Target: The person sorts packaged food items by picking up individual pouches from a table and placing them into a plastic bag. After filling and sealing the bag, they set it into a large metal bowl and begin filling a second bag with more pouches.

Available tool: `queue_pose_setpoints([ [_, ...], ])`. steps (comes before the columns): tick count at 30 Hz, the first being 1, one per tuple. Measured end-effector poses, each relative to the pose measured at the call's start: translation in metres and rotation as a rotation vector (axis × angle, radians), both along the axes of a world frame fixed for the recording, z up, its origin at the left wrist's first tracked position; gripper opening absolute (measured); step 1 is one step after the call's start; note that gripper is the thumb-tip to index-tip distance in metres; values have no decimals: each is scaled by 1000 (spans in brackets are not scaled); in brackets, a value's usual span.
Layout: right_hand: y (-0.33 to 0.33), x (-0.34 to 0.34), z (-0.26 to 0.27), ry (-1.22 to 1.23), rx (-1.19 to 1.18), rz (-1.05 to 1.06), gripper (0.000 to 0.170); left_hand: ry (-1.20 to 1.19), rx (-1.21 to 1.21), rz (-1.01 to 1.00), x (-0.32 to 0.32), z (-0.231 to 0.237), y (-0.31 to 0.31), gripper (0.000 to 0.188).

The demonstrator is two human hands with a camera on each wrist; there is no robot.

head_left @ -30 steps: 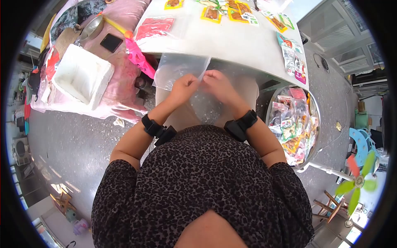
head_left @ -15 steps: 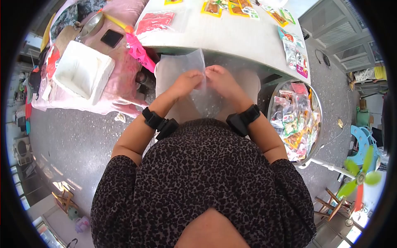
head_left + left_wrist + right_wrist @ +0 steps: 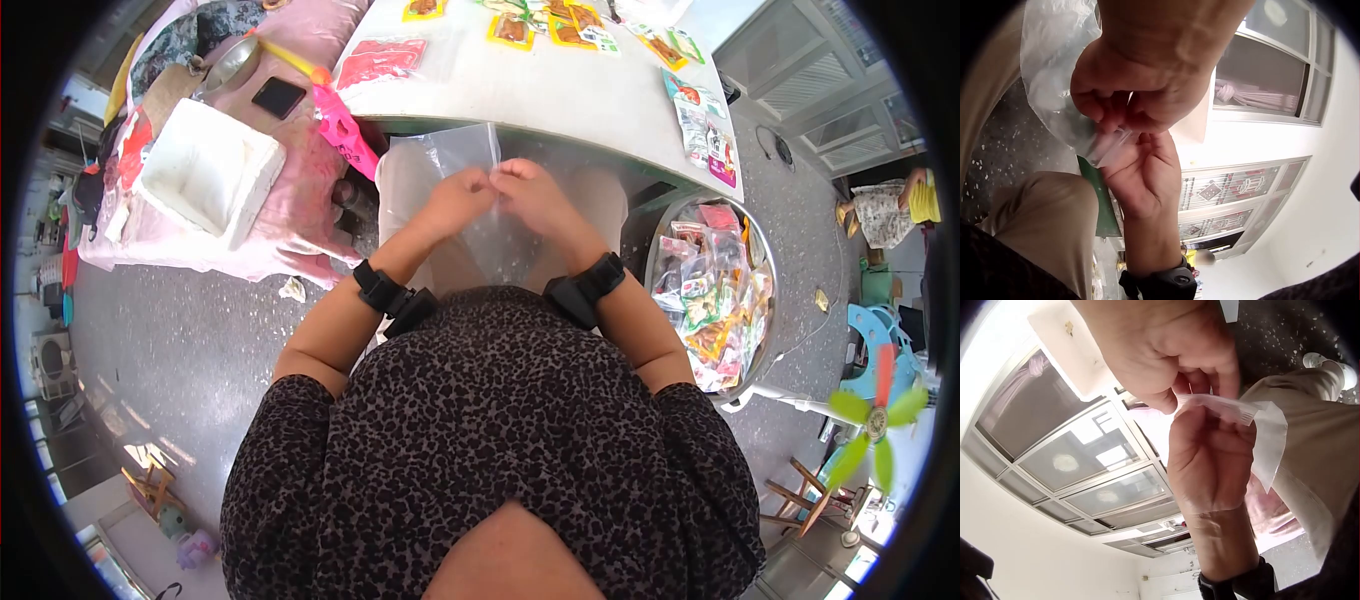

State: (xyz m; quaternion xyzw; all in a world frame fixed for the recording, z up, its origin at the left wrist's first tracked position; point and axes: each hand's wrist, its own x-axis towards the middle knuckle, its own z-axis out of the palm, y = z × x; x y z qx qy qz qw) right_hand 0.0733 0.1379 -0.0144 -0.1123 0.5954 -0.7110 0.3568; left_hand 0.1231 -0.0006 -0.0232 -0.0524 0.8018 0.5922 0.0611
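Observation:
A clear plastic bag point(image 3: 430, 155) hangs over the lap, just in front of the table edge. My left hand point(image 3: 460, 203) pinches its edge, fingers curled, with the right hand point(image 3: 540, 200) close against it, pinching the same edge. In the left wrist view the bag point(image 3: 1054, 69) spreads down beside the left hand point(image 3: 1147, 81), and its folded edge runs between both hands' fingertips. Seen from the right wrist, a ribbed strip along the bag's edge point(image 3: 1235, 409) lies across the left hand's fingers point(image 3: 1241, 434); the right hand's fingertips meet it from above.
Packaged food point(image 3: 575, 30) and a pack of red sheets point(image 3: 380, 63) lie on the white table point(image 3: 480, 80). A metal basin point(image 3: 770, 300) full of packets stands at right. Left, a foam box point(image 3: 210, 170) and phone point(image 3: 278, 97) rest on pink cloth. Another person point(image 3: 885, 215) appears far right.
The right hand, blurred and slightly apart a second ago, now meets the left at the bag's edge. The bag's upper part has shifted a little. Another person has come into view at far right.

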Motion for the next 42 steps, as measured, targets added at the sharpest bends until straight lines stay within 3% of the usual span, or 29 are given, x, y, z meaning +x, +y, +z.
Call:
queue_pose_setpoints([
  [3, -4, 3, 8, 46, 86, 5, 21, 78, -113, 33, 7, 9, 3, 5],
  [9, -6, -12, -3, -103, -84, -227, 15, 335, -62, 271, 11, 16, -13, 13],
  [12, -9, -13, 5, 51, -19, -210, 14, 506, -313, 352, 14, 30, -21, 9],
  [18, -33, -13, 22, 181, -41, -63, 13, 568, -404, 403, -1, 33, -14, 11],
  [22, -35, -38, 29, 90, -88, -134, 12, 1000, -709, 384, -28, 55, -28, 16],
  [26, -40, -78, 40, 113, -135, -242, 14, 1073, -1058, 275, -53, 105, -29, 17],
  [29, -41, -112, 38, 141, -91, -285, 14, 999, -1202, 158, -87, 107, -28, 12],
  [33, -34, -163, 8, 241, 147, -197, 13, 689, -1282, 41, -143, 57, -26, 6],
  [36, -18, -190, -1, 346, 340, -97, 16, 392, -1136, 24, -167, 22, -17, 10],
  [38, -3, -220, -8, 560, 469, -139, 18, 273, -1030, 15, -173, 13, -10, 13],
  [41, 20, -267, -6, 930, 686, -324, 21, 297, -1013, 66, -188, -18, -5, 10],
  [42, 27, -287, -7, 954, 748, -399, 27, 347, -1003, 89, -189, -21, -4, 8],
])
